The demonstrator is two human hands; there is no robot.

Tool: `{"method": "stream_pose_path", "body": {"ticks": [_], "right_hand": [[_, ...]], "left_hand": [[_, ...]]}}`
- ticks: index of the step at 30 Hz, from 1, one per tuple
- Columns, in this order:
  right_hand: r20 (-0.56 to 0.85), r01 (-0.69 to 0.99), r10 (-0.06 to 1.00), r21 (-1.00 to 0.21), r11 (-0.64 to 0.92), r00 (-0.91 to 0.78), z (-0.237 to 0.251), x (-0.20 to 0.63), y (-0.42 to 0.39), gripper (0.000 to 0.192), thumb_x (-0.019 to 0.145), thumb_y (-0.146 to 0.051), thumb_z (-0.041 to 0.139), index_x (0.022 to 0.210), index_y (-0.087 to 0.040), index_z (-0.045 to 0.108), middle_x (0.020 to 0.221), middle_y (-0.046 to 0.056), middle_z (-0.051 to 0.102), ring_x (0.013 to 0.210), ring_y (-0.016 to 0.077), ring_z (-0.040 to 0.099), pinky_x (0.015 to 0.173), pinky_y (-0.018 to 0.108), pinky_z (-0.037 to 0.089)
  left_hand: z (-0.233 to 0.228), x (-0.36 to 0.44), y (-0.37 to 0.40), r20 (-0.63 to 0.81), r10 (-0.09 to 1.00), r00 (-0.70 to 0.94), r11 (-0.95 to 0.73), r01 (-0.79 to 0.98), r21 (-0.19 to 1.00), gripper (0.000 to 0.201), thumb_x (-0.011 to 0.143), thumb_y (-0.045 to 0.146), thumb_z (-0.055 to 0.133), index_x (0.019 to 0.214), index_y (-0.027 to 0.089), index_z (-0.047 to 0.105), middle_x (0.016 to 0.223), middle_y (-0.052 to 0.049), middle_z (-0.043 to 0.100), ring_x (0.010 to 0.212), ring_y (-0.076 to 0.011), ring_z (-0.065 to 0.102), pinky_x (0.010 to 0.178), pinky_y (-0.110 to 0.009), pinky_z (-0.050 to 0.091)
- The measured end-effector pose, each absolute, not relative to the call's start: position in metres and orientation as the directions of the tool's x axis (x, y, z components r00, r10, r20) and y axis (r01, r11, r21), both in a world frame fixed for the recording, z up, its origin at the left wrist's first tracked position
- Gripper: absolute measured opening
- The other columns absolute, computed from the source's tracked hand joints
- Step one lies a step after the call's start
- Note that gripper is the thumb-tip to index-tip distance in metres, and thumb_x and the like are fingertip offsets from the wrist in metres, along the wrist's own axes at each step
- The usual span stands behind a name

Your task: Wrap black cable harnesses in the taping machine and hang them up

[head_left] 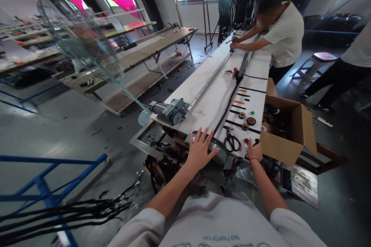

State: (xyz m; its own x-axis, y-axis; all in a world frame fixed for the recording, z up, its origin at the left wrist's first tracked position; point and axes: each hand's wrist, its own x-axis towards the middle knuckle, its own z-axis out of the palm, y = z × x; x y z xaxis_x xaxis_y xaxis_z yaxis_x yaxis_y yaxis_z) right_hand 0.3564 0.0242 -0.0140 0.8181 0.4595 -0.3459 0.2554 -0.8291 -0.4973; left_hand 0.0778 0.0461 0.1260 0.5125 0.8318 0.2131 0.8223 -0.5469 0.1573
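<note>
My left hand [199,152] is open, fingers spread, over the rounded metal cover at the near end of a long white worktable [203,100]. At the table's near right corner my right hand [255,151] is closed, its thumb close to a red button [246,141]. A small dark piece shows by its fingers; what they grip is hidden. Between the hands lie black-handled scissors [232,142]. A long black strip [227,110] runs along the table away from me. Tape rolls [251,121] and short black and orange strips [239,102] lie to its right.
A motor [171,110] sits at the table's near left corner, below a standing fan [81,34]. An open cardboard box [282,146] adjoins the right side. A co-worker [285,32] leans over the far end. Black cables [72,212] hang on a blue frame [46,189] at lower left.
</note>
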Motion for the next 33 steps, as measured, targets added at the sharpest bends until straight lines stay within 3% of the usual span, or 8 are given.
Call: {"method": "stream_pose_path", "body": {"ticks": [5,11,17,33], "right_hand": [[-0.337,0.264,0.465,-0.499,-0.825,0.818,-0.014,0.356,0.024,0.069,0.094,-0.064,0.040,0.132,-0.008,0.053,0.131,0.025,0.060,0.120,0.0373,0.060,0.095,0.044,0.048],[-0.349,0.262,0.473,-0.506,-0.822,0.809,-0.019,0.357,0.024,0.069,0.094,-0.065,0.040,0.135,-0.010,0.050,0.135,0.024,0.057,0.121,0.0377,0.058,0.095,0.046,0.048],[-0.337,0.270,0.481,-0.514,-0.814,0.809,-0.024,0.358,0.024,0.070,0.094,-0.066,0.039,0.136,-0.011,0.049,0.134,0.024,0.057,0.120,0.0373,0.059,0.093,0.046,0.050],[-0.323,0.277,0.482,-0.513,-0.812,0.815,-0.024,0.357,0.025,0.071,0.094,-0.066,0.039,0.136,-0.010,0.049,0.133,0.024,0.058,0.121,0.0374,0.058,0.095,0.048,0.050]], "left_hand": [[0.126,0.083,0.045,0.186,0.851,0.491,-0.520,0.837,0.172,0.051,0.096,0.052,0.049,0.137,0.024,0.059,0.143,-0.011,0.058,0.137,-0.0349,0.045,0.116,-0.063,0.026],[0.120,0.083,0.047,0.290,0.833,0.470,-0.535,0.818,0.211,0.040,0.093,0.044,0.057,0.126,0.024,0.067,0.134,-0.012,0.064,0.127,-0.0343,0.053,0.113,-0.060,0.031],[0.115,0.085,0.047,0.365,0.822,0.436,-0.536,0.810,0.239,0.035,0.091,0.038,0.058,0.121,0.025,0.070,0.128,-0.011,0.067,0.122,-0.0321,0.056,0.113,-0.057,0.031],[0.117,0.085,0.046,0.363,0.826,0.432,-0.531,0.813,0.240,0.034,0.092,0.038,0.057,0.121,0.025,0.069,0.129,-0.010,0.067,0.123,-0.0314,0.056,0.112,-0.056,0.030]]}}
